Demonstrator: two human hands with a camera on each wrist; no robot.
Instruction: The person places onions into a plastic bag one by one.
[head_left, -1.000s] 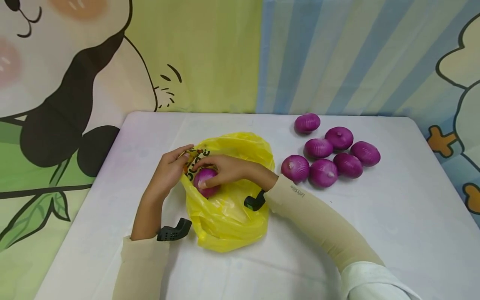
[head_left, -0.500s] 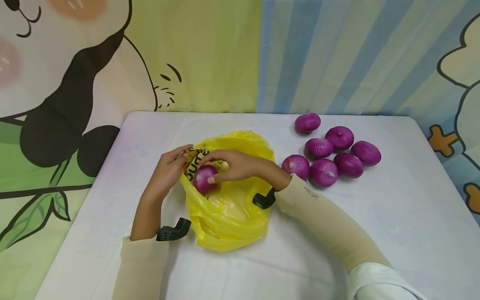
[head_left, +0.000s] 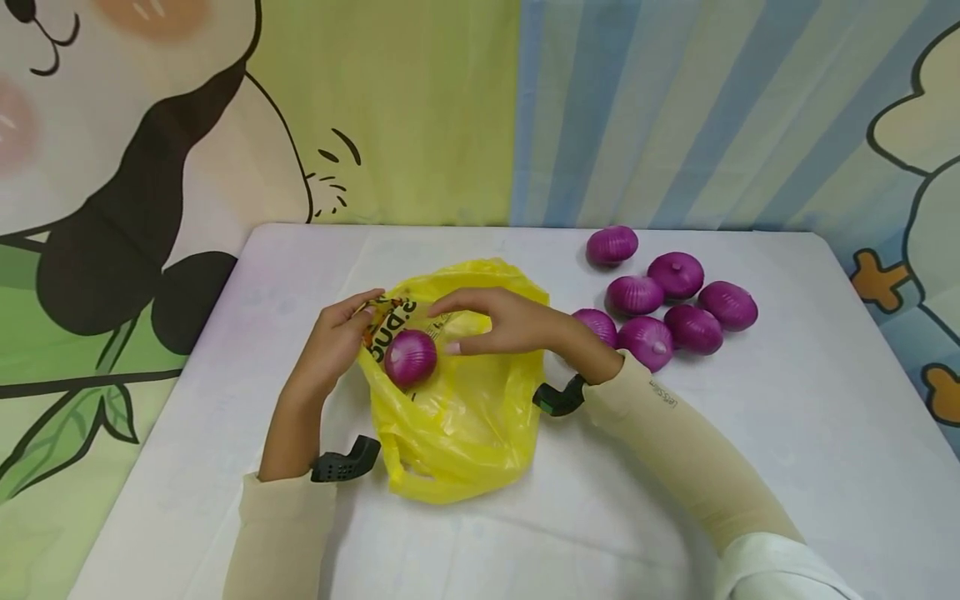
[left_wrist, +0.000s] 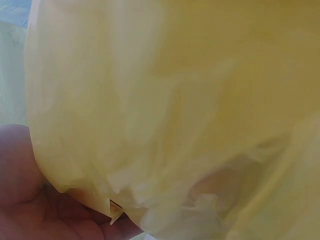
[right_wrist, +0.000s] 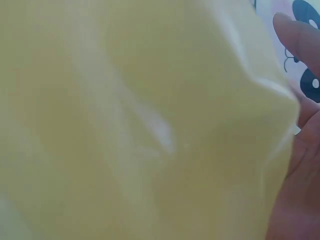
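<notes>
A yellow plastic bag [head_left: 457,467] with black print lies on the table, its mouth spread. My left hand [head_left: 339,337] pinches the bag's left rim between thumb and fingers. One purple onion [head_left: 410,359] rests in the bag near that rim. My right hand [head_left: 510,321] hovers over the bag's mouth, thumb and fingers apart, a small gap from the onion and holding nothing. In the left wrist view the bag [left_wrist: 165,100] covers most of the picture, with part of the left hand [left_wrist: 65,210] below. The bag [right_wrist: 150,120] also fills much of the right wrist view.
Several purple onions [head_left: 695,329] sit in a loose group on the white table [head_left: 810,433], right of the bag. My right forearm partly hides the nearest one [head_left: 597,325]. A printed cartoon backdrop [head_left: 420,108] stands behind the table's far edge.
My right hand has let go of the onion and drawn back to the right, its fingers spreading. The onion stays in the bag. My left hand keeps its place on the rim.
</notes>
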